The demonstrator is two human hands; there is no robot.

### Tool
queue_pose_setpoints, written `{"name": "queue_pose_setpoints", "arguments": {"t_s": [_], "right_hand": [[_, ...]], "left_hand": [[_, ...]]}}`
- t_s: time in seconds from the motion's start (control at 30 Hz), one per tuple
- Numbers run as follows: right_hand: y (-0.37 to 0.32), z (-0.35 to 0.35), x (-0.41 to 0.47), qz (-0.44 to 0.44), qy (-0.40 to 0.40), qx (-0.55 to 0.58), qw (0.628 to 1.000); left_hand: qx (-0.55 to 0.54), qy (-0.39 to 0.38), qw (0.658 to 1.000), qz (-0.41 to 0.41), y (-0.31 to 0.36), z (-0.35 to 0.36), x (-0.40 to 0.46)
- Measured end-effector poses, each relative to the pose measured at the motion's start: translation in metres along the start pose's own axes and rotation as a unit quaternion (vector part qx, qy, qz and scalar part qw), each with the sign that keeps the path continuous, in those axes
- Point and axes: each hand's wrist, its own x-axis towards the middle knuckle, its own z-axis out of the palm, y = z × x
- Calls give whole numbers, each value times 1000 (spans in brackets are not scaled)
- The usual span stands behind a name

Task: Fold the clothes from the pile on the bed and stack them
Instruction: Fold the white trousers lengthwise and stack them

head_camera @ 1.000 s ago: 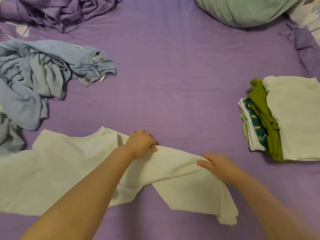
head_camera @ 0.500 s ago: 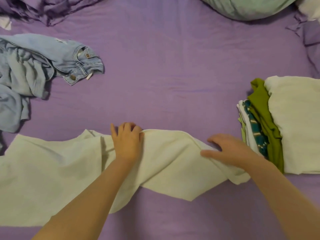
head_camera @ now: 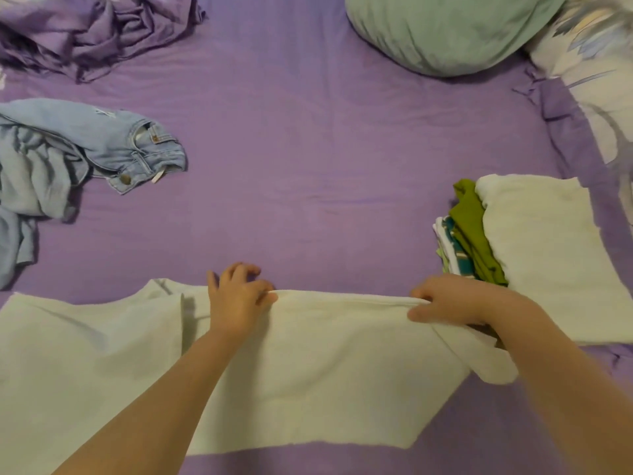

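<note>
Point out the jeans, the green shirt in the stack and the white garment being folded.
jeans (head_camera: pixel 137 149), head view, waistband.
green shirt (head_camera: pixel 471 228), head view, exposed folded edge.
white garment (head_camera: pixel 342 354), head view, flat middle.

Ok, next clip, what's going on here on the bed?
A person is folding a cream garment spread on the purple bed sheet. The left hand and right hand each pinch its far folded edge, pulling it straight between them. To the right sits a stack of folded clothes, cream on top. To the left, denim jeans and other pale blue clothes lie unfolded in a pile.
</note>
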Motion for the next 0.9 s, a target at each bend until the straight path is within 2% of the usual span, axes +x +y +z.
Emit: {"name": "queue_pose_setpoints", "arguments": {"t_s": [0.1, 0.17, 0.2, 0.27, 0.37, 0.5, 0.57, 0.63, 0.67, 0.7, 0.77, 0.83, 0.9], "right_hand": [[-2, 10, 31, 21, 18, -38, 999], [0, 19, 43, 36, 61, -40, 997], [1, 24, 47, 42, 91, -44, 994], [5, 33, 52, 53, 150, -59, 985], [14, 41, 41, 68, 172, -71, 980], [24, 51, 7, 56, 121, -37, 990], [26, 48, -10, 33, 81, 49, 995], [26, 38, -18, 24, 82, 88, 992], [26, 32, -18, 31, 120, 68, 990], [27, 28, -16, 42, 179, 33, 982], [26, 25, -8, 57, 280, -16, 958], [26, 34, -2, 46, 302, -37, 952], [26, 53, -2, 22, 330, -51, 942]], "left_hand": [[3, 32, 999, -36, 11, 11, -7], [-10, 71, 996, -56, 26, 18, -16], [-18, 86, 995, -44, 37, 22, -21], [-29, 88, 995, 40, 65, 30, -26], [-47, -11, 988, 147, 118, 38, -20], [-57, -107, 970, 212, 181, 37, 0], [-141, -174, 943, 245, 193, 29, 11], [-295, -265, 894, 210, 195, 19, 21], [-334, -264, 887, 181, 195, 17, 26], [-322, -231, 904, 160, 196, 18, 32], [-165, -119, 968, 147, 196, 29, 40], [-47, -72, 985, 148, 196, 38, 38], [-44, -35, 988, 144, 195, 41, 28]]}}
